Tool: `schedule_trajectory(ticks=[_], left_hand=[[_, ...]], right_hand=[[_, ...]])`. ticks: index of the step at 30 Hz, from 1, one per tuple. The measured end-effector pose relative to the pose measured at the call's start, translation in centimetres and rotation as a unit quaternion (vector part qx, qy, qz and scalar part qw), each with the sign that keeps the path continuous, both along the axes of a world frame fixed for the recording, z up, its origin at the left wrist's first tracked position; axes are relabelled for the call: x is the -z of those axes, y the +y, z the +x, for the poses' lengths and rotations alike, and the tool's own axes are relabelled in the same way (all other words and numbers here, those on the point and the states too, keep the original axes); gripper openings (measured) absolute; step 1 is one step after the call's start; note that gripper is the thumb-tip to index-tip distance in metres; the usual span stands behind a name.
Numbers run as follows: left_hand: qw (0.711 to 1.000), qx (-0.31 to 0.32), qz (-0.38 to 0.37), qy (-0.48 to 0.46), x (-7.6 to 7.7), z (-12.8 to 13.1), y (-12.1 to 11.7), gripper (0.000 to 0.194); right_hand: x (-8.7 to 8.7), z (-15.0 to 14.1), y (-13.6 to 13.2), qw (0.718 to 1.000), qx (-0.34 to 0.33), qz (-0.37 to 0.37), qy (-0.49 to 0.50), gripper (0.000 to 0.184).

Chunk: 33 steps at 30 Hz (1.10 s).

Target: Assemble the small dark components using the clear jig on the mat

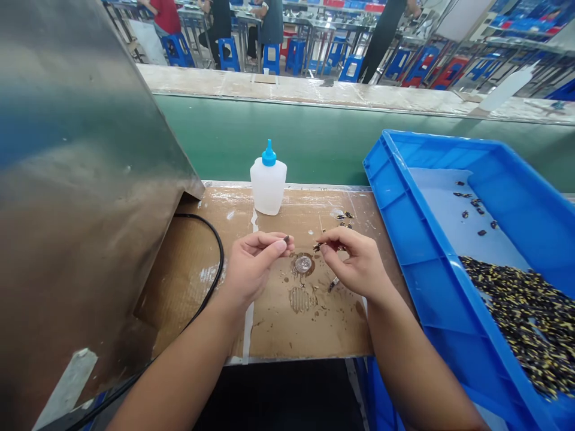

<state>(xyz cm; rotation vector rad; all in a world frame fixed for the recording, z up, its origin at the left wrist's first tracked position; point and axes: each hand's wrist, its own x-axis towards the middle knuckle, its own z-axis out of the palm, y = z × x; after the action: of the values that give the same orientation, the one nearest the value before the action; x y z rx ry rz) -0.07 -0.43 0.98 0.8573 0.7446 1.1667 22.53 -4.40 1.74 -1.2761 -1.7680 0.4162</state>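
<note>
My left hand [258, 260] pinches a small dark piece [286, 239] between thumb and forefinger, above the cardboard-covered bench. Across from it, my right hand [353, 257] has thumb and fingertips closed on a small black-and-gold part [317, 246]; its exact kind is too small to make out. Between and just below the hands lies a round, clear, shiny dish [303, 263] in a wet ring on the cardboard. Several similar small parts [345, 215] lie behind my right hand, partly hidden by it. A thin dark-tipped item [333, 284] rests under my right palm.
A white squeeze bottle [268, 185] with a blue nozzle stands behind my hands. On the right, a blue crate [404, 239] holds many black-and-yellow parts [521, 317]. A metal housing [81, 179] and black cable [220, 257] flank the left. People and blue stools [229, 55] are beyond the ledge.
</note>
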Motion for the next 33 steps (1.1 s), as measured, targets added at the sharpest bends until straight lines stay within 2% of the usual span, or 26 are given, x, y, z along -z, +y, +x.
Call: schedule_trajectory(ticks=[4,6,9,14,17,33], left_hand=[[0.995,0.053,-0.056,-0.056,-0.4,0.2,-0.1,0.023],[0.993,0.069,-0.066,-0.065,-0.5,0.3,-0.2,0.025],[0.992,0.078,-0.075,-0.073,-0.6,0.5,-0.3,0.027],[0.99,0.093,-0.056,-0.086,-0.3,0.7,-0.5,0.024],[0.988,0.11,-0.035,-0.098,-0.1,0.7,-0.5,0.019],[0.985,0.126,0.005,-0.118,-0.1,0.8,-0.5,0.008]], right_hand=[[-0.5,-1.4,-0.6,0.984,-0.03,-0.017,0.172,0.009],[-0.6,-1.9,-0.8,0.975,-0.054,-0.001,0.214,0.015],[-0.6,-2.4,-0.9,0.976,-0.079,0.051,0.196,0.019],[-0.6,-3.2,-0.9,0.975,-0.066,0.157,0.14,0.028],[-0.6,-3.4,-0.7,0.97,-0.071,0.196,0.124,0.027],[-0.7,-3.3,-0.7,0.975,-0.063,0.186,0.108,0.022]])
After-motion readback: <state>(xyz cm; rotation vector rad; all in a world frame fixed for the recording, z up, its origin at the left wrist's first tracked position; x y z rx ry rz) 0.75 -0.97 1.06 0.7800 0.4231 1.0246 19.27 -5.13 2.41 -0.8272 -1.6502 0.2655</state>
